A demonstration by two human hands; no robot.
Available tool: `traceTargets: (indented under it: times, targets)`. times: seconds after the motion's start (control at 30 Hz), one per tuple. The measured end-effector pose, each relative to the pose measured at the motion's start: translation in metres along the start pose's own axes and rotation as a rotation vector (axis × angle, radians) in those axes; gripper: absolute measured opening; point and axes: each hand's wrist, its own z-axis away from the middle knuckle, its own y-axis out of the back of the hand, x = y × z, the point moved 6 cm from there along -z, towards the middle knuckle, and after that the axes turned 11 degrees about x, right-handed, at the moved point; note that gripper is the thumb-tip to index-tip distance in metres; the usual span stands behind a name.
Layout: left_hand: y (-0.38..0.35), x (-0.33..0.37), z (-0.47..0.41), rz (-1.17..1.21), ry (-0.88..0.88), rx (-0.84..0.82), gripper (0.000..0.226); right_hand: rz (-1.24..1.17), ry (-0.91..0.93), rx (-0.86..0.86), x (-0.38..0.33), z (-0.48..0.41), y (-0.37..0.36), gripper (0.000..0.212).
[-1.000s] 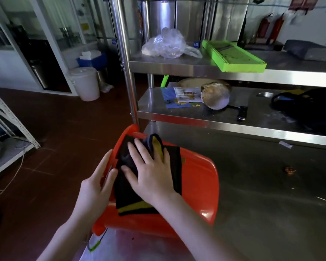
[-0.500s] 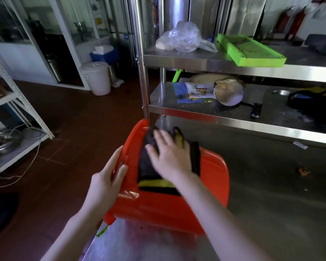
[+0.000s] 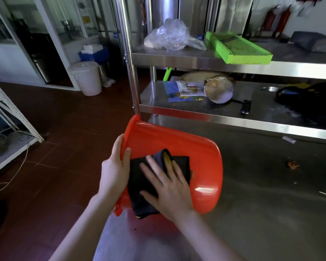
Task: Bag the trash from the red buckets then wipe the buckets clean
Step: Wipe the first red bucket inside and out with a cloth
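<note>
A red bucket lies on its side at the left end of the steel table, its rim toward the left. My left hand grips that rim, thumb on the outer wall. My right hand lies flat, fingers spread, pressing a black cloth with a yellow edge against the bucket's outer wall. The cloth's lower corner hangs below the bucket. The bucket's inside is hidden.
A steel rack stands behind the bucket; its lower shelf holds papers and a round object, its upper shelf a clear plastic bag and a green tray. A food scrap lies on the table. A white lidded bucket stands on the floor.
My right hand has slid the cloth from the bucket's far upper side down toward me along the wall. My left hand stays on the rim. The head camera has shifted.
</note>
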Motion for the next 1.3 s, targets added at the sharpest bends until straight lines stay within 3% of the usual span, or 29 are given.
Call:
traceTargets:
  times: [0.17,0.33,0.4,0.57,0.7,0.8,0.9,0.97,1.07,1.2,1.3]
  targets:
    - [-0.007,-0.001,0.008,0.088,0.009,-0.013,0.044,0.105,-0.467,0.035,0.098,-0.017,0.024,0.063]
    - [-0.002,-0.004,0.022,0.122,0.027,-0.028,0.043,0.01,-0.81,-0.336,0.166,-0.052,0.015,0.068]
    - [-0.003,-0.001,0.02,0.114,0.018,-0.021,0.041,0.025,-0.721,-0.352,0.136,-0.078,0.005,0.072]
    - [-0.001,-0.005,0.016,0.044,-0.075,0.023,0.039,-0.039,-0.207,-0.192,-0.004,-0.101,-0.002,0.066]
    - [0.015,-0.013,0.019,0.03,-0.103,0.012,0.035,-0.053,-0.168,-0.141,0.028,-0.076,0.01,0.062]
    - [0.022,-0.017,0.026,0.031,-0.08,0.002,0.036,-0.036,-0.447,-0.208,0.109,-0.057,0.014,0.06]
    - [0.028,-0.02,0.038,0.027,-0.063,0.015,0.039,-0.227,-0.839,-0.507,0.186,-0.035,0.009,0.059]
    - [0.028,-0.019,0.041,0.033,-0.059,0.027,0.04,-0.286,-0.932,-0.634,0.198,-0.035,0.001,0.064]
    - [0.024,-0.013,0.031,0.014,-0.063,0.056,0.043,-0.223,-0.746,-0.602,0.166,-0.072,-0.015,0.072]
    - [0.014,-0.007,0.015,-0.023,-0.093,0.039,0.041,-0.144,-0.309,-0.361,0.073,-0.111,-0.015,0.071]
    - [0.008,-0.004,0.006,-0.041,-0.103,0.023,0.037,-0.032,-0.059,-0.224,0.025,-0.089,0.0,0.079]
